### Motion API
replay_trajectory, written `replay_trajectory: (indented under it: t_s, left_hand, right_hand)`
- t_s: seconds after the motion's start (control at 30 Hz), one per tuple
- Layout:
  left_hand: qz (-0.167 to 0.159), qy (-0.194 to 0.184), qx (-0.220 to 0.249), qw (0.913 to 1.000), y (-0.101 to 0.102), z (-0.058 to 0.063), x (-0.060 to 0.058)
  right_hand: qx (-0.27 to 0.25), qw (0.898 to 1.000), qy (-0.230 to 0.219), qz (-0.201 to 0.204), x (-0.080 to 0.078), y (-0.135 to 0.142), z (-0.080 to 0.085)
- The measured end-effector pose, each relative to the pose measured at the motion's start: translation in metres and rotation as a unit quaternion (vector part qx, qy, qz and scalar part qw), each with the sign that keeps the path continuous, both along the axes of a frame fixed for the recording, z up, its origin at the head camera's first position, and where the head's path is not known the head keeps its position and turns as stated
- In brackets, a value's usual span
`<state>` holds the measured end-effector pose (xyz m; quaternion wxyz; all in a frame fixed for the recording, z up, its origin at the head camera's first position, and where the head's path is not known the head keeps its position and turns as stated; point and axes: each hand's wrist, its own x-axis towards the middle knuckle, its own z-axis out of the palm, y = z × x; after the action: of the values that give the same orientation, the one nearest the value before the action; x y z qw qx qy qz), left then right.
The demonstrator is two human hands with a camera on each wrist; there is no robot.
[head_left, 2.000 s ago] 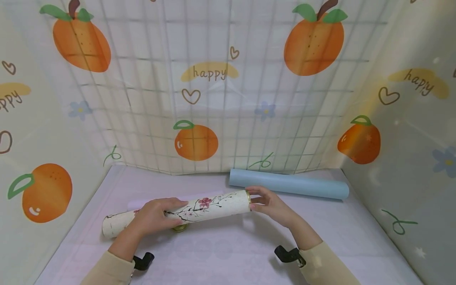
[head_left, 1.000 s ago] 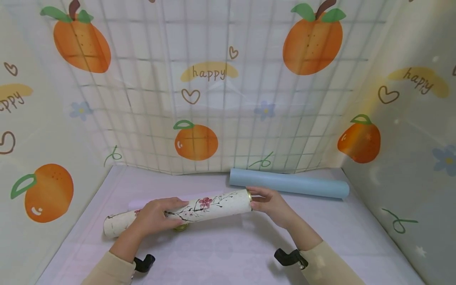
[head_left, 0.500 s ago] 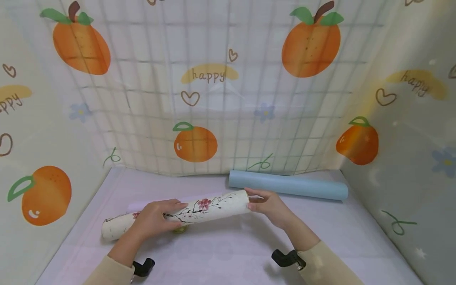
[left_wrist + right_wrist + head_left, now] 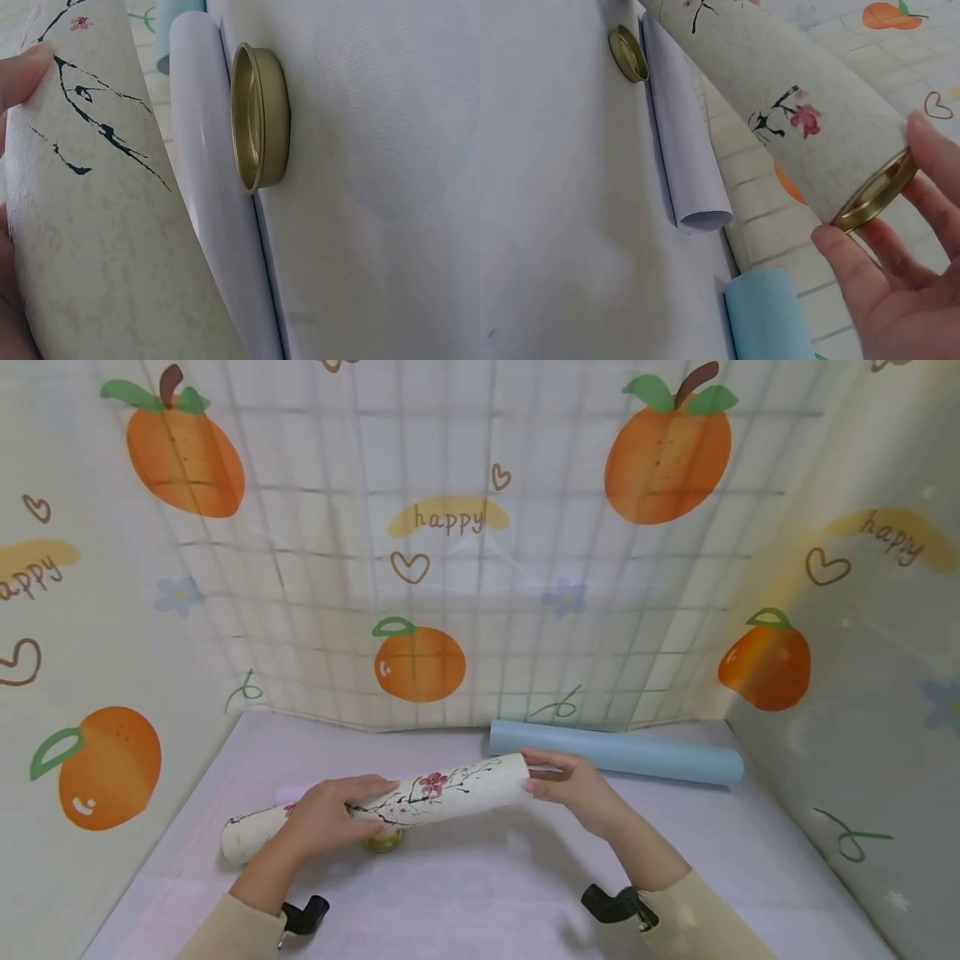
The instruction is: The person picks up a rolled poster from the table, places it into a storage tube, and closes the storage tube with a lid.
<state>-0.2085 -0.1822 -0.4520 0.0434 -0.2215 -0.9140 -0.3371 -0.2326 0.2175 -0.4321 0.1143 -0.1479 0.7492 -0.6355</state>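
Note:
A long cardboard tube (image 4: pixel 442 793) with a plum-blossom print slants up to the right above the table. My left hand (image 4: pixel 330 814) grips it around its middle; a left fingertip (image 4: pixel 30 71) presses on the paper in the left wrist view. At the raised right end, my right hand (image 4: pixel 577 789) pinches the rim of a gold metal lid (image 4: pixel 877 191) with thumb and fingers spread across it. Another gold lid (image 4: pixel 274 120) stands on the table below the tube, partly hidden by it in the head view (image 4: pixel 385 841).
A rolled white paper (image 4: pixel 686 142) lies behind the tube, mostly hidden in the head view. A light blue roll (image 4: pixel 615 753) lies along the back of the table (image 4: pixel 480 910). Patterned curtains (image 4: pixel 420 577) enclose the back and sides.
The gold rim at the tube's right end, plain to see in the two oldest head frames, barely shows now. More of the lid under the tube shows. Both hands keep nearly the same places.

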Motion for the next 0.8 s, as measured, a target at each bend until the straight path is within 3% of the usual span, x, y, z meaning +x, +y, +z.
replay_trajectory:
  t_s: [0.4, 0.6, 0.8]
  left_hand:
    - [0.002, -0.026, 0.01, 0.9996, 0.001, 0.0, 0.002]
    - [-0.02, 0.018, 0.004, 0.9996, 0.0, -0.004, 0.002]
    - [-0.017, 0.039, -0.004, 0.9991, -0.001, -0.005, 0.002]
  right_hand:
    - [0.02, 0.998, 0.023, 0.05, 0.001, 0.011, -0.001]
    - [0.012, 0.999, 0.022, 0.043, -0.001, 0.011, -0.001]
    - [0.007, 0.999, 0.026, 0.041, 0.0, 0.009, -0.002]
